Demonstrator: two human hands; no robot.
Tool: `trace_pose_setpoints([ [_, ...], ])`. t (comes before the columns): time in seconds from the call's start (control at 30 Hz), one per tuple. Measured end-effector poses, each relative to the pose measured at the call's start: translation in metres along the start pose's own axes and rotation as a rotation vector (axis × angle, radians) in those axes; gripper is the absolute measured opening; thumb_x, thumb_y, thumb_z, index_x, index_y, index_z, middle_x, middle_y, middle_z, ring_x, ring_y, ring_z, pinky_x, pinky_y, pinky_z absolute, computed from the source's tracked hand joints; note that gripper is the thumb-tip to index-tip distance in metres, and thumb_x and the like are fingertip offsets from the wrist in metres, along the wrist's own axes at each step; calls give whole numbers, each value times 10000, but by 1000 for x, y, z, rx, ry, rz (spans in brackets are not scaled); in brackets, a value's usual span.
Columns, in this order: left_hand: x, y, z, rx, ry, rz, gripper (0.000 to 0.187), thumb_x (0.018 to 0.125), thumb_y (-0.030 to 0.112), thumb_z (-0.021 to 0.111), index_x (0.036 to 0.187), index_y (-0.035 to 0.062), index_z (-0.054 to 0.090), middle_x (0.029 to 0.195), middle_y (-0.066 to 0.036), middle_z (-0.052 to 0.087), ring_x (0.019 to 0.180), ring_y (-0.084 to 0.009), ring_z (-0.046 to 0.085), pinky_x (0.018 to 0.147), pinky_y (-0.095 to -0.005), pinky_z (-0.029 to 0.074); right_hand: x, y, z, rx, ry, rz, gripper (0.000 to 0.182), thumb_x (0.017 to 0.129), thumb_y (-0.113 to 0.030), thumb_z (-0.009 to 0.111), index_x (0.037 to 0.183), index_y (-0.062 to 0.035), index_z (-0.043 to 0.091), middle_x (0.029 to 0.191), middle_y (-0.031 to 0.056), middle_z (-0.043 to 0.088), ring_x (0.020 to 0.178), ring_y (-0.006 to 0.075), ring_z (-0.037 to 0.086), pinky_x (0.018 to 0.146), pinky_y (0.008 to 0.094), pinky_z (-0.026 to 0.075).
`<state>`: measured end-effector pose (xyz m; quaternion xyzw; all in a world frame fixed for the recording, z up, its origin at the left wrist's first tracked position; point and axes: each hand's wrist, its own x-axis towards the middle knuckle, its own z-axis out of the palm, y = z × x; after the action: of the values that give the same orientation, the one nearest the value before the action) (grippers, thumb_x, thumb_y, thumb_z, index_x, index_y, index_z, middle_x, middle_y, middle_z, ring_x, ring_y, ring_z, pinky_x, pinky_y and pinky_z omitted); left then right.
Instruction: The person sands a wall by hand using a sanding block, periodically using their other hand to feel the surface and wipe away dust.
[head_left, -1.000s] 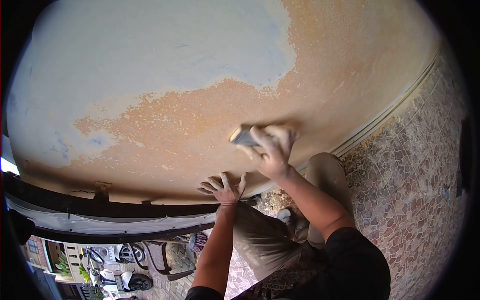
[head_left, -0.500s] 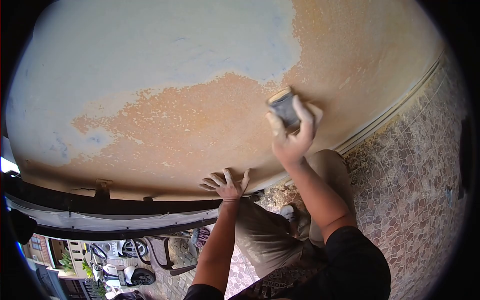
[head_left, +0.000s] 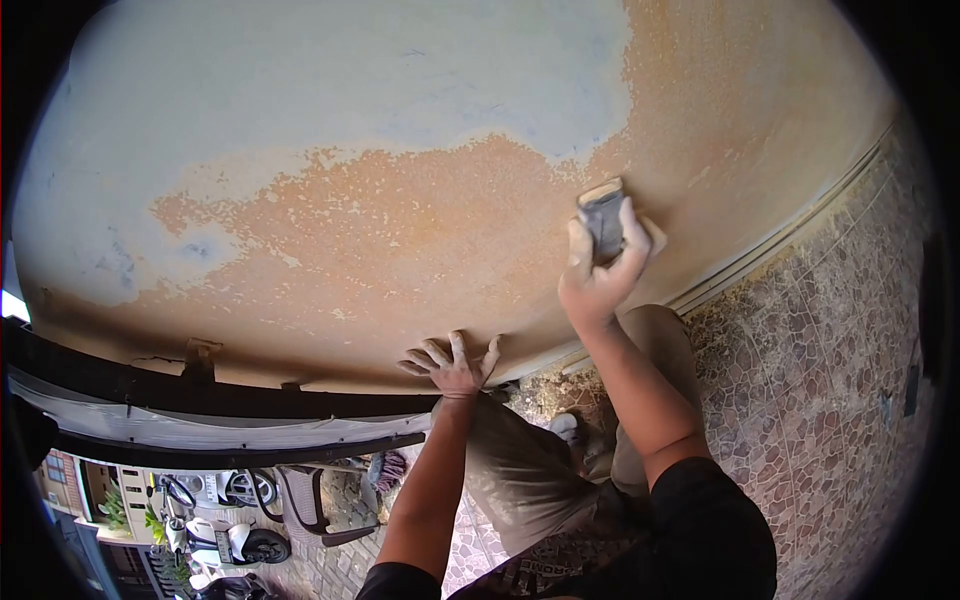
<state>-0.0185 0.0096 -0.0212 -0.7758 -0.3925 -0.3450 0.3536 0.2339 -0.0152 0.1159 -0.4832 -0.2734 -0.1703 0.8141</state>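
A large wall fills the upper view, part pale grey-white and part worn to orange-brown with small pale flecks. Against it, near the border of the two colours, my right hand grips a block with a dark grey wrap and a tan upper edge. Fingers and thumb hold the block's sides. Lower on the wall my left hand lies flat with its fingers spread, holding nothing. Pale dust coats the fingers of both hands.
Patterned floor tiles with yellowish dust run along the wall's base at right. My knees and one foot are below my hands. At lower left are a brown chair, a white motorcycle, plants and a long grey-white strip.
My right hand and the block have shifted slightly right in the view. The wall's patches also appear shifted right and up, as the view has moved. My left hand stays on the wall.
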Motion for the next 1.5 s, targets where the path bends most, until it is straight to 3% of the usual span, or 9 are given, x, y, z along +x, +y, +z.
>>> trace_pose_setpoints([
  [0.23,0,-4,4,10,-7,16,1063,762,746,593,1557,171,182,1595,-282,7,1419,-591,-65,1032,-800,-11,-70,-3,-17,-60,-569,-432,576,727,-281,849,1242,-209,601,1044,29,502,928,223,483,822,390,375],
  [0.33,1,0,1,12,7,1,1094,744,733,633,1560,172,168,1591,-289,6,1415,-597,-61,1037,-794,-22,0,-24,-3,-73,-274,-240,590,776,-108,811,1286,-33,525,1160,122,441,980,227,483,809,346,452],
  [0.47,3,-2,2,-1,-8,7,1104,735,717,661,1555,165,171,1588,-296,-4,1415,-597,-61,1030,-801,-17,-34,6,3,34,-38,-33,616,743,-188,848,1276,-78,558,1113,125,475,994,257,456,837,379,398],
  [0.6,-6,-4,-1,-10,-62,7,1102,731,709,672,1548,153,184,1586,-300,-12,1416,-597,-63,1020,-810,-11,-88,5,-18,-69,-520,-394,572,716,-307,851,1242,-265,629,1054,-9,541,953,192,479,846,398,348],
  [0.8,0,-1,0,-5,-6,-2,1098,732,702,677,1548,158,183,1585,-302,-9,1412,-603,-64,1019,-813,-8,-10,15,4,105,-33,40,624,795,-150,804,1323,-37,490,1155,101,439,999,210,461,784,328,473],
  [1.0,-12,-10,5,18,-65,26,1100,761,817,509,1562,160,139,1584,-305,-32,1407,-606,-80,1010,-818,-24,-113,9,-21,-89,-546,-402,516,763,-302,801,1241,-284,609,1048,-22,513,928,191,485,855,403,325],
  [1.2,0,-2,1,7,-22,6,1102,746,732,632,1557,169,142,1585,-304,-18,1413,-600,-71,1018,-807,-37,-5,-15,7,176,-75,147,583,836,-112,766,1326,-13,465,1184,120,416,1015,220,480,830,336,484],
  [1.43,-3,-2,0,-52,-22,-12,1010,729,707,678,1500,182,291,1589,-291,14,1432,-569,-61,1030,-804,-18,-81,8,-21,-118,-542,-482,639,673,-278,864,1258,-297,609,1042,-31,517,944,175,503,841,386,324],
  [1.5,-1,-2,1,-12,-26,-6,1071,724,714,674,1531,180,215,1588,-293,-5,1424,-582,-60,1022,-811,-10,-35,1,-12,-147,-406,-517,590,744,-308,842,1260,-174,589,1055,5,477,950,178,454,850,371,341],
])
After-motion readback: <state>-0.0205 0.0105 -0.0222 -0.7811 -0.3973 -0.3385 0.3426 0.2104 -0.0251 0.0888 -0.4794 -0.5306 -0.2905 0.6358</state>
